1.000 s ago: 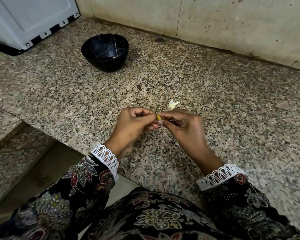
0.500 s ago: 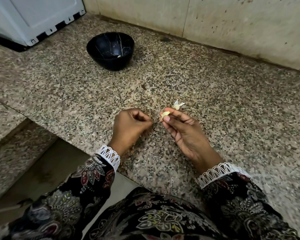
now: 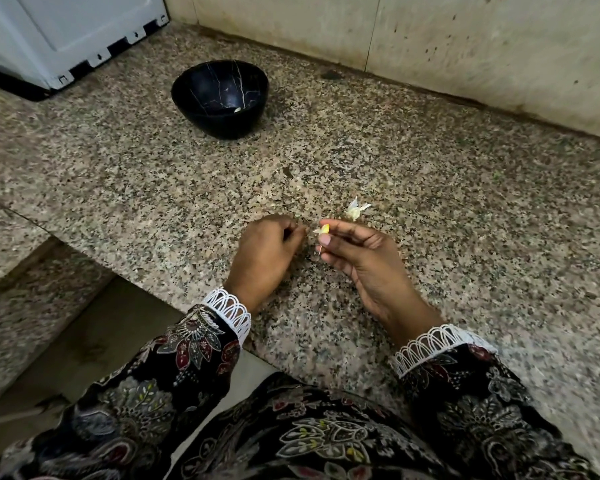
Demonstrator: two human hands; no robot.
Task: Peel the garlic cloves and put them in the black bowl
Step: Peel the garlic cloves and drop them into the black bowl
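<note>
The person sits at a granite counter (image 3: 430, 168) and both hands hover low above it, near its front edge. The right hand (image 3: 364, 258) pinches a small garlic clove (image 3: 324, 230) between the thumb and the first finger. The clove looks yellowish, with a bit of pale skin that sticks out toward the left. The other fingers of this hand are bent loosely, and a thin reddish sliver shows under the thumb; it is too small to say what it is.

The left hand (image 3: 265, 251) is just beside the right one, but the two do not touch. Its fingers are curled in, with the tips pressed together. If they hold a piece of skin, the view does not show it, so this cannot be told.

A small heap of white peel (image 3: 356, 209) lies on the counter just behind the right hand. The black bowl (image 3: 219, 98) stands farther back and to the left, well apart from the hands. Inside it, near the bottom, lies one pale piece (image 3: 237, 109), probably a clove. A white appliance (image 3: 66, 32) stands in the far left corner, and a stained wall (image 3: 465, 39) runs along the back of the counter. Both sleeves (image 3: 194, 348) are dark with flowers and have white lace cuffs.
</note>
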